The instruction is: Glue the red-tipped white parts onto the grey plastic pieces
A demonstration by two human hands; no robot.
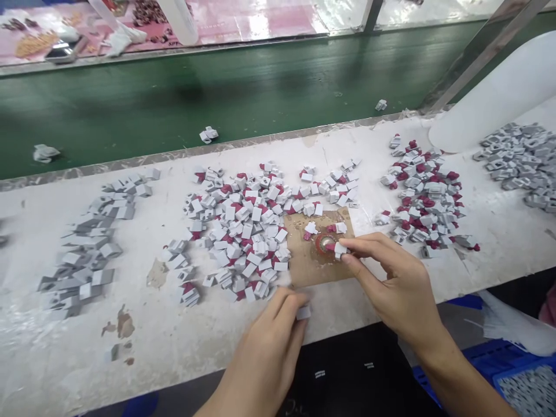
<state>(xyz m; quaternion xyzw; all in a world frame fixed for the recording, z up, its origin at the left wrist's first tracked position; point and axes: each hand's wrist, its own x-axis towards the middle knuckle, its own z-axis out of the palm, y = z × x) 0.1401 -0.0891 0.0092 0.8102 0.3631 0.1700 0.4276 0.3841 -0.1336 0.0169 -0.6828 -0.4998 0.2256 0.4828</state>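
Observation:
My right hand point(391, 278) pinches a small grey plastic part with a dark red piece point(340, 249) between thumb and finger. It is held over a round metal spot with a red ring point(322, 242) on a brown cardboard sheet point(308, 272). Two similar grey-and-red parts lie on the cardboard, one of them a loose part point(310, 230). Near the table's front edge, my left hand point(275, 336) has its fingers closed on a small grey plastic part point(304, 313). A big pile of grey-and-red parts point(247, 226) lies just beyond my left hand.
Plain grey parts point(87, 260) form a row on the left. Another grey-and-red pile point(425, 197) and a grey heap point(521, 162) lie right, near a white tube point(495, 92). A green conveyor belt point(260, 87) carries several parts. A blue crate point(486, 353) stands below right.

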